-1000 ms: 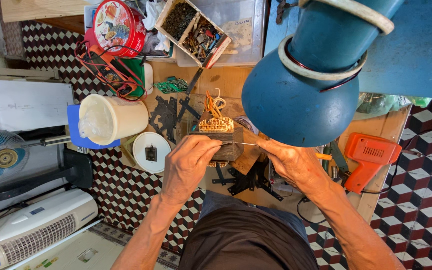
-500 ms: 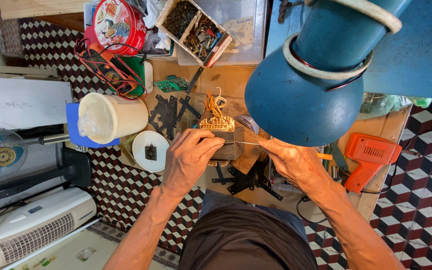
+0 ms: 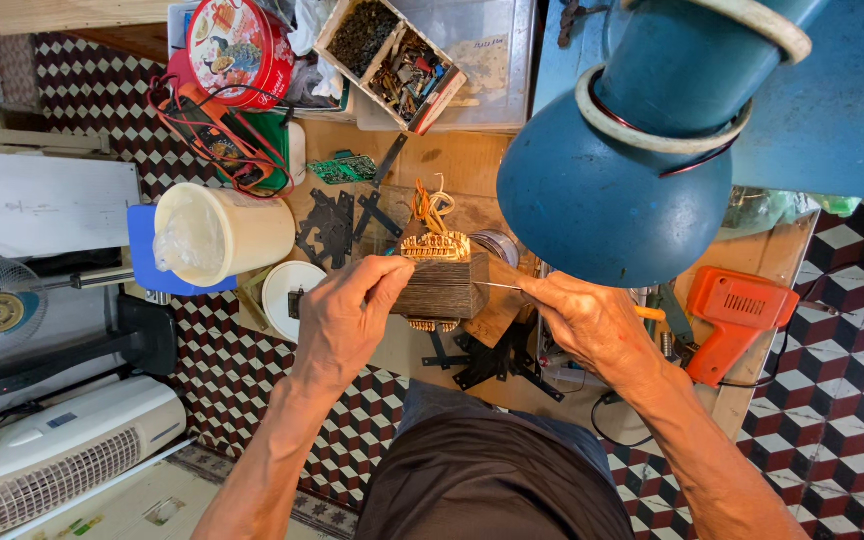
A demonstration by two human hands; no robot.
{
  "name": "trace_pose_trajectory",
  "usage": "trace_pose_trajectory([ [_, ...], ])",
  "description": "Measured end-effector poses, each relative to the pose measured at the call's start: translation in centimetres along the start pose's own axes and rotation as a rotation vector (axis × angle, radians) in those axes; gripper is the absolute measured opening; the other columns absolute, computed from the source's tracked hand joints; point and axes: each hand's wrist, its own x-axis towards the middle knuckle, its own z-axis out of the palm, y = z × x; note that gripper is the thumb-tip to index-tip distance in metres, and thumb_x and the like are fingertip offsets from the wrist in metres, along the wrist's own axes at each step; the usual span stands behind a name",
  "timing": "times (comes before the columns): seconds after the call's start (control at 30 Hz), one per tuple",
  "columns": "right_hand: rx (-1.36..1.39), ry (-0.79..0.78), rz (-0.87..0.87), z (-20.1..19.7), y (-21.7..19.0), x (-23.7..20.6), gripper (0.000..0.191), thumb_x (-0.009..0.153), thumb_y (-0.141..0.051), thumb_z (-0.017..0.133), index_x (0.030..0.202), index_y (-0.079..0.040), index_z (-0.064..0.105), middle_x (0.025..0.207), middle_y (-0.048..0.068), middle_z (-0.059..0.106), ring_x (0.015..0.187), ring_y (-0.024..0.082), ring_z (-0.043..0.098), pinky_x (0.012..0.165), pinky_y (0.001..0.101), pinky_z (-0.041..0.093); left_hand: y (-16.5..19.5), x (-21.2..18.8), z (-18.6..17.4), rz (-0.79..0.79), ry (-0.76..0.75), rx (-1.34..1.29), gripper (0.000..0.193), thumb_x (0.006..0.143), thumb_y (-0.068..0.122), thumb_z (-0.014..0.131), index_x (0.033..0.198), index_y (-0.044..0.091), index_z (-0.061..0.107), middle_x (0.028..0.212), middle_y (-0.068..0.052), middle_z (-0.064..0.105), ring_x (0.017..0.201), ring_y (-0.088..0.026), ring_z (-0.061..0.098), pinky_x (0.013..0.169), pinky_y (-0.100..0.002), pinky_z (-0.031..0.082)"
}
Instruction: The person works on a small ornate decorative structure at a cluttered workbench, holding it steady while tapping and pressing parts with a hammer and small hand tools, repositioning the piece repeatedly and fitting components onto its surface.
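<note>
**Two hands on a transformer core at a crowded bench**

A small transformer [image 3: 439, 283], a block of dark stacked plates with copper-coloured winding showing at its top and bottom, sits on the wooden workbench [image 3: 452, 165] directly between the two hands, under the rim of a big blue lamp shade [image 3: 602, 190]. Loose orange and white leads curl up from its far side.

The left hand [image 3: 342, 320] reaches in from the lower left, forearm angled up toward the block, wrist slightly bent. Its thumb and forefinger are pinched together at the block's upper left corner, touching or almost touching it; what they pinch is too small to make out.

The right hand [image 3: 592, 325] comes in from the lower right, fingers curled closed around a thin metal tool [image 3: 497, 286] whose slender shaft runs level to the block's right face. The tool's handle is hidden in the fist, and whether the tip goes between the plates cannot be told.

Flat black metal pieces [image 3: 337, 225] lie scattered beyond and beside the block. A cream plastic tub [image 3: 222, 235] stands to the left, an orange soldering gun [image 3: 732, 315] to the right. The lamp shade hides the bench behind it.
</note>
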Motion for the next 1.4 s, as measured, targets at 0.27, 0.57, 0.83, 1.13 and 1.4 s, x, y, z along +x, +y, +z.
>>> trace_pose_trajectory([
  [0.27,0.016,-0.012,0.016,-0.1,-0.5,0.1,0.034,0.084,0.002,0.071,0.118,-0.003,0.073,0.082,0.011,0.070,0.069,0.026,0.070,0.060,0.0387,0.052,1.6,-0.2,1.6,0.024,0.010,-0.037,0.019,0.092,0.012,0.072,0.110,0.008,0.076,0.099,-0.005,0.071,0.093,-0.022,0.065,0.084,-0.036,0.053],
  [0.57,0.026,0.002,-0.004,-0.3,-0.5,0.3,0.035,0.083,0.004,0.071,0.118,-0.002,0.072,0.079,0.011,0.068,0.067,0.026,0.068,0.059,0.0398,0.050,0.8,-0.2,2.3,0.098,0.000,-0.028,0.012,0.093,0.011,0.072,0.104,0.009,0.076,0.095,-0.001,0.072,0.093,-0.019,0.064,0.088,-0.035,0.049],
  [0.83,0.017,-0.004,0.001,-0.3,-0.5,0.2,0.036,0.083,0.003,0.071,0.119,-0.003,0.072,0.078,0.012,0.067,0.066,0.027,0.067,0.059,0.0407,0.049,0.4,-0.1,2.4,0.136,-0.019,-0.001,0.012,0.092,0.009,0.071,0.103,0.007,0.076,0.096,-0.003,0.072,0.092,-0.022,0.065,0.087,-0.036,0.051],
  [1.13,0.000,-0.008,0.003,-0.3,-0.6,0.4,0.036,0.083,0.002,0.071,0.118,-0.003,0.073,0.079,0.012,0.068,0.069,0.027,0.068,0.061,0.0406,0.051,0.2,-0.2,2.6,0.180,-0.027,0.008,0.015,0.091,0.005,0.074,0.105,0.007,0.075,0.097,-0.004,0.070,0.093,-0.021,0.065,0.085,-0.034,0.054],
  [1.4,-0.007,-0.015,0.009,-0.1,-0.5,0.3,0.035,0.083,0.001,0.071,0.118,-0.002,0.073,0.082,0.012,0.070,0.073,0.027,0.069,0.065,0.0403,0.053,-0.4,-1.2,3.1,0.222,0.035,0.109,0.032,0.087,0.001,0.074,0.116,0.013,0.076,0.101,-0.003,0.065,0.099,-0.021,0.063,0.089,-0.033,0.053],
])
